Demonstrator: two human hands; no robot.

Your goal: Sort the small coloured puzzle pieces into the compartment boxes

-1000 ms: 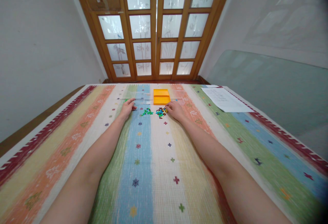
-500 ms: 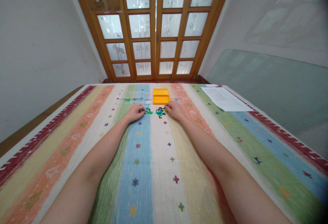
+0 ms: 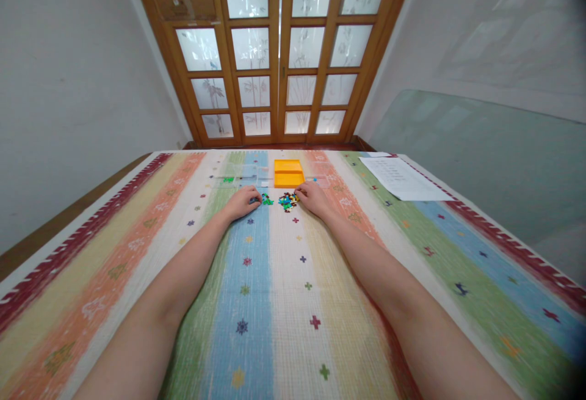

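My left hand [image 3: 244,203] rests on the cloth with curled fingers, its fingertips at the left edge of a small cluster of green and blue pieces [image 3: 267,200]. My right hand [image 3: 311,197] is closed in a pinch at the right edge of a larger mixed heap of tiny coloured pieces [image 3: 288,203]. Whatever either set of fingertips holds is too small or hidden to make out. Just beyond the heap stands an open yellow box [image 3: 289,179]. Clear plastic trays lie on both sides of it, with some green pieces [image 3: 228,179] in the left one.
A striped, patterned tablecloth [image 3: 256,302] covers the table. Printed white paper [image 3: 403,177] lies at the far right. Past the table's far edge are wooden doors [image 3: 279,107] with glass panes; a pale glass panel [image 3: 476,156] leans along the right wall.
Both hands stay almost in place, with only slight finger movement. The whole view has shifted very slightly.
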